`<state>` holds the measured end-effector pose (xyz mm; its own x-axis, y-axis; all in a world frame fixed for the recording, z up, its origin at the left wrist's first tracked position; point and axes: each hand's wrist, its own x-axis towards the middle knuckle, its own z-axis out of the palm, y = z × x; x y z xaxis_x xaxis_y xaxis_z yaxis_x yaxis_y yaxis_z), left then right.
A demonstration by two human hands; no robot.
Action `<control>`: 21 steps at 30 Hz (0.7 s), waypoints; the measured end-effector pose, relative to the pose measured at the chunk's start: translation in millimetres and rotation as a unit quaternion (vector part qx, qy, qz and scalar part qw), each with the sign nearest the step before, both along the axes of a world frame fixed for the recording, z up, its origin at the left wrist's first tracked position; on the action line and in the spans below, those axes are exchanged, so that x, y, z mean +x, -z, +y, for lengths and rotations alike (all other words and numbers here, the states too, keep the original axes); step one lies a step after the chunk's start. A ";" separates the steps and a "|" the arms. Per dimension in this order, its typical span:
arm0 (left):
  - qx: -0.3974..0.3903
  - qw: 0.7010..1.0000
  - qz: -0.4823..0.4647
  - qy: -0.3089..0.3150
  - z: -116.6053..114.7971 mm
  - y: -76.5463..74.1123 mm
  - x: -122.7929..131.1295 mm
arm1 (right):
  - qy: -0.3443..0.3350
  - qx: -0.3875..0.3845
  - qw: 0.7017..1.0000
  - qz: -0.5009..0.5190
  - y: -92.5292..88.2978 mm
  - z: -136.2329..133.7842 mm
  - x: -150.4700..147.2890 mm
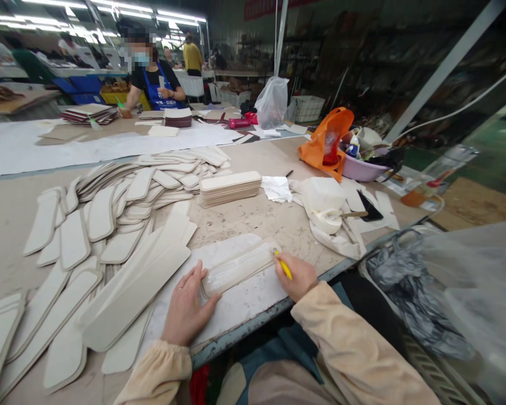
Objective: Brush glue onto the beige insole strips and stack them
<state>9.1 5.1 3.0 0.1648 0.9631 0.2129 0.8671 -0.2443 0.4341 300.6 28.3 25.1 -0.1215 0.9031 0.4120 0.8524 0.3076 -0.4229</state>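
Observation:
A long cream insole piece lies on a pale work slab near the table's front edge. My left hand rests flat on the slab, fingers stretched, pressing the piece's near end. My right hand is closed round a yellow-handled brush, its tip touching the piece's far right end.
Many cream pieces are fanned over the table's left, with a neat stack behind. Crumpled white paper and a glue pot sit to the right, an orange bag and lilac basin beyond. A person in a blue apron works at the far table.

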 end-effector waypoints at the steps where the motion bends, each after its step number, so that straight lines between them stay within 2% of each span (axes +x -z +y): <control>1: 0.001 1.000 -0.001 0.000 0.0 0.1 -0.1 | -0.027 0.000 0.999 -0.040 1.7 -5.2 -8.2; 4: 0.002 1.000 -0.004 0.001 -0.1 0.2 -0.1 | -0.132 0.007 0.988 -0.083 2.4 -23.5 -36.8; 7: -0.001 1.000 -0.006 0.000 -0.1 0.4 -0.3 | -0.206 0.020 0.978 -0.028 -4.6 -34.3 -53.2; 9: -0.003 1.000 -0.006 -0.001 -0.1 0.5 -0.5 | -0.187 0.038 0.981 0.015 -9.7 -29.9 -47.7; 11: -0.004 1.000 -0.003 0.001 0.0 0.7 -0.7 | -0.131 0.063 0.989 0.027 -11.5 -16.6 -31.0; 15: -0.001 1.000 0.000 0.001 0.3 2.4 -1.1 | -0.037 0.064 0.997 -0.035 -0.8 11.2 -1.4; 18: 0.003 1.000 0.003 0.000 0.9 4.7 -1.9 | -0.052 0.029 0.993 -0.097 10.1 9.7 -9.5; 21: 0.009 1.000 0.004 0.003 1.6 6.1 -2.7 | -0.134 0.027 0.986 -0.099 10.3 -5.9 -31.4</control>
<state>6.4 6.7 -3.1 0.1725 0.9582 0.2284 0.8690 -0.2572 0.4226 269.2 22.4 14.8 -0.4348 0.8054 0.4028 0.8017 0.5499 -0.2343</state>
